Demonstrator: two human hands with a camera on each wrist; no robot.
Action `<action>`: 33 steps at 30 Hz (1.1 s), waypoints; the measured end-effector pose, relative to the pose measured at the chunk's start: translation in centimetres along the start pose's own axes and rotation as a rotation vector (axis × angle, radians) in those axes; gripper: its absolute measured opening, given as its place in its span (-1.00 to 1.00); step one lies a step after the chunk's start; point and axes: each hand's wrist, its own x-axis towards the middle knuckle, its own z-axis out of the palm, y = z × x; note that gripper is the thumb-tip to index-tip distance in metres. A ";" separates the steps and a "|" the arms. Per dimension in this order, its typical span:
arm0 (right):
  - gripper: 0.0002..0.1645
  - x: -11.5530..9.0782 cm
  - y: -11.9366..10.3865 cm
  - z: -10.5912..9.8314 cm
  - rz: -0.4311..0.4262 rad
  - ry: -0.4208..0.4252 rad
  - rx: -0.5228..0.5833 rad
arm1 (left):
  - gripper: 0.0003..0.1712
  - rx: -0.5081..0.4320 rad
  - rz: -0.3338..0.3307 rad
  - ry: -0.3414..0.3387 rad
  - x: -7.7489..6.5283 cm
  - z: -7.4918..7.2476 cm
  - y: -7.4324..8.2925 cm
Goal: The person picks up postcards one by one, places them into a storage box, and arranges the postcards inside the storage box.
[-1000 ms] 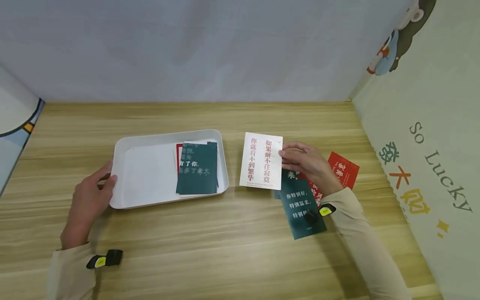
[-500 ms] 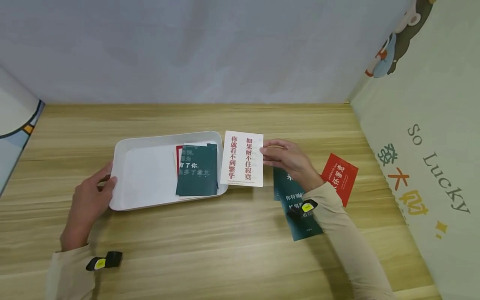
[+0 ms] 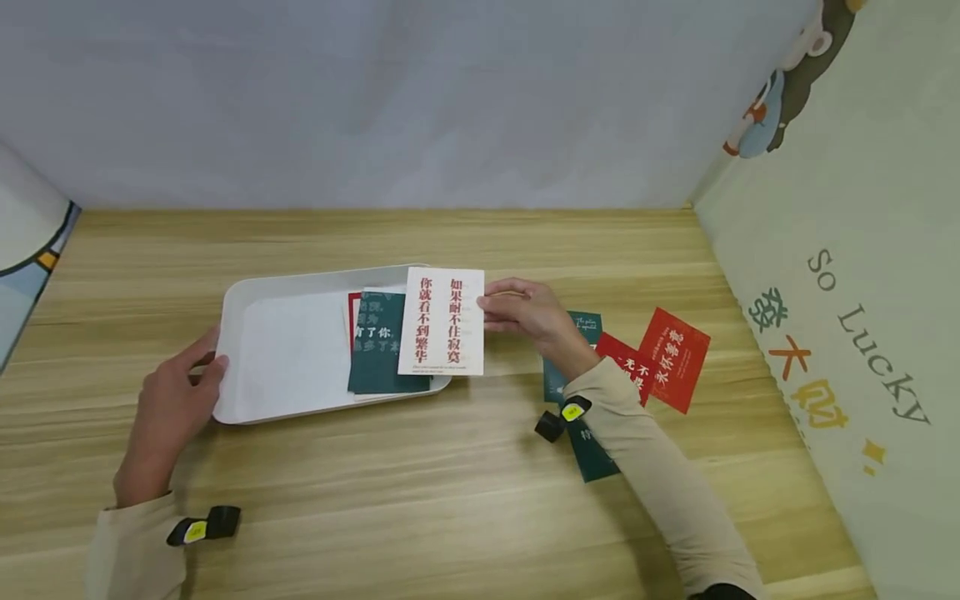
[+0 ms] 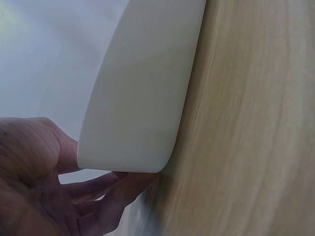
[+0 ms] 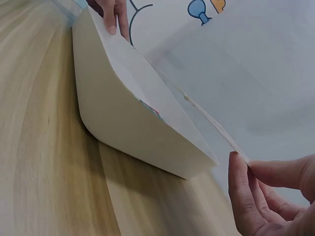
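A white card [image 3: 442,321] with red lettering is pinched at its right edge between the thumb and fingers of my right hand [image 3: 528,317]. In the right wrist view the card [image 5: 209,119] shows nearly edge-on, above the tray's wall. The head view has it overlapping the right end of the white tray [image 3: 285,354] and a stack of cards [image 3: 378,362], dark green on top, lying inside. My left hand [image 3: 168,400] grips the tray's left end. In the left wrist view its thumb goes behind the rim and its fingers [image 4: 106,196] press against the outer end wall.
Several more cards lie right of the tray, partly hidden by my right forearm: a red card [image 3: 678,358], another red one [image 3: 628,367] and a green one [image 3: 588,446]. Past the wooden table [image 3: 375,500] stand a grey back wall [image 3: 375,100] and a printed right wall [image 3: 855,208].
My right hand has carried the white card leftward, from beside the tray to over its right end and the stack. The left hand keeps its grip on the tray.
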 end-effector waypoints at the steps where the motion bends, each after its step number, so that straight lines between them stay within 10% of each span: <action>1: -0.80 0.1 0.1 0.3 0.000 -0.004 -0.003 | -0.35 -0.001 0.002 0.000 0.0 0.0 -0.1; 18: -0.78 1.6 1.0 5.3 -0.050 0.005 0.051 | -0.36 0.009 0.007 0.011 0.1 0.2 -0.1; 33: -0.65 1.4 1.2 7.5 -0.281 0.049 -0.246 | -0.34 0.016 -0.008 -0.009 0.2 0.1 0.1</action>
